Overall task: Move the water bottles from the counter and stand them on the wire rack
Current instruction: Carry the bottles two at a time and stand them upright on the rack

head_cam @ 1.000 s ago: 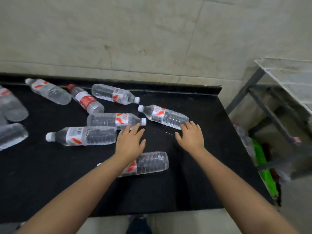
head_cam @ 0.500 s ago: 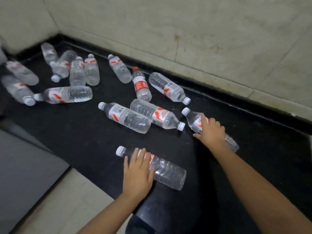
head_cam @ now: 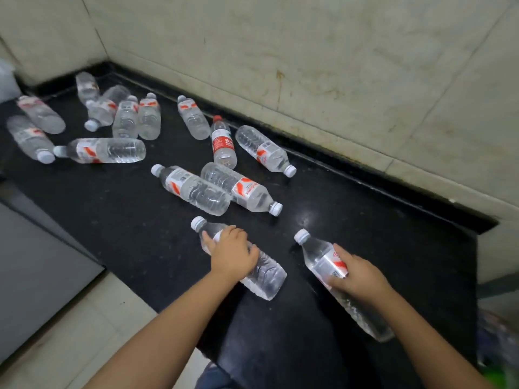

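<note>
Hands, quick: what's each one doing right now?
Left hand: gripping a clear plastic water bottle lying on the black counter.
Right hand: gripping another clear bottle.

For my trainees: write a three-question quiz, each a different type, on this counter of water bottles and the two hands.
1. True or false: the left hand grips a bottle lying on the black counter.
2. Multiple choice: the red-capped bottle is A) upright, B) lying on its side, C) in a hand.
3. Fill in: the right hand holds its bottle with the white cap pointing ____ the person.

Key: 1 true; 2 B; 3 away from.
</note>
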`<state>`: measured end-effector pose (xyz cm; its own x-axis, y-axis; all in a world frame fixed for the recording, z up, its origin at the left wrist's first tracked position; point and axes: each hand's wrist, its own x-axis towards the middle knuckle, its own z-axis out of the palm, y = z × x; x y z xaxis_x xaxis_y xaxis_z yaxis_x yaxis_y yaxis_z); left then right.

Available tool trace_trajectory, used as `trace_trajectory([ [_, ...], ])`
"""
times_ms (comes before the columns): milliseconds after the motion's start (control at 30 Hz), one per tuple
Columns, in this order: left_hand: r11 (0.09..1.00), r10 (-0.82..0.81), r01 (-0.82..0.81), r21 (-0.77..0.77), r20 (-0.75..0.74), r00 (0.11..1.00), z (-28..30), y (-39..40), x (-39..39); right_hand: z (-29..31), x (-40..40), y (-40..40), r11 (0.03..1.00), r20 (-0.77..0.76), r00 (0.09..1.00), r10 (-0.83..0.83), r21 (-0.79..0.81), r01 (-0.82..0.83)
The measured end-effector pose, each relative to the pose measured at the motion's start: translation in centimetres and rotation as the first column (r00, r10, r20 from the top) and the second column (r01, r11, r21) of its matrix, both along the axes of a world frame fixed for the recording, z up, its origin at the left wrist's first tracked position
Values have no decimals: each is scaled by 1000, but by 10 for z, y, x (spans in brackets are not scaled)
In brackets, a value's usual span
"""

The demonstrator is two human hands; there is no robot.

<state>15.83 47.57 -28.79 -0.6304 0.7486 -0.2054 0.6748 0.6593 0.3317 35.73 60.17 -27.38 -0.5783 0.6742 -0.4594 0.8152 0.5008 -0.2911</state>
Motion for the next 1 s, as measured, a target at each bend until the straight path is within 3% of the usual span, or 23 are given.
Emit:
trace_trajectory([
  [100, 998, -59, 59, -12, -41, 997, 3, 17, 2, 0, 0, 4, 999, -18, 1000, -1, 46, 2],
  [167, 996, 69, -67, 58, -25, 997, -2, 24, 10, 0, -4, 5, 995, -21, 1000, 18, 101, -16],
  [233, 946, 300, -309, 98, 95, 949, -2, 25, 21, -1, -6, 3, 991, -28, 999, 17, 135, -14],
  [300, 858, 471, -506, 85, 260, 843, 1, 25, 31, -5, -5, 0, 979, -6, 999, 41, 199, -39],
  [433, 812, 515, -581, 51, 404, 756, 5, 30, 30, -11, -6, -4, 946, 102, 993, 64, 310, -92],
  [600, 897, 402, -441, 27, 364, 840, 6, 18, 24, -14, -14, -10, 920, 104, 994, -15, 392, -27],
  [700, 993, 118, -114, -32, 261, 958, 2, -10, 14, -15, -16, -19, 907, 139, 989, -53, 420, -10],
  [800, 967, -209, 238, -95, 242, 948, 1, -41, 7, -12, -18, -28, 919, 139, 976, -166, 380, 102],
  [867, 949, -244, 283, -141, 243, 939, 3, -52, 6, -9, -17, -43, 917, 112, 962, -250, 345, 199],
  [1000, 964, -165, 211, -164, 254, 953, 5, -55, 7, -7, -12, -92, 886, 90, 908, -409, 277, 372],
])
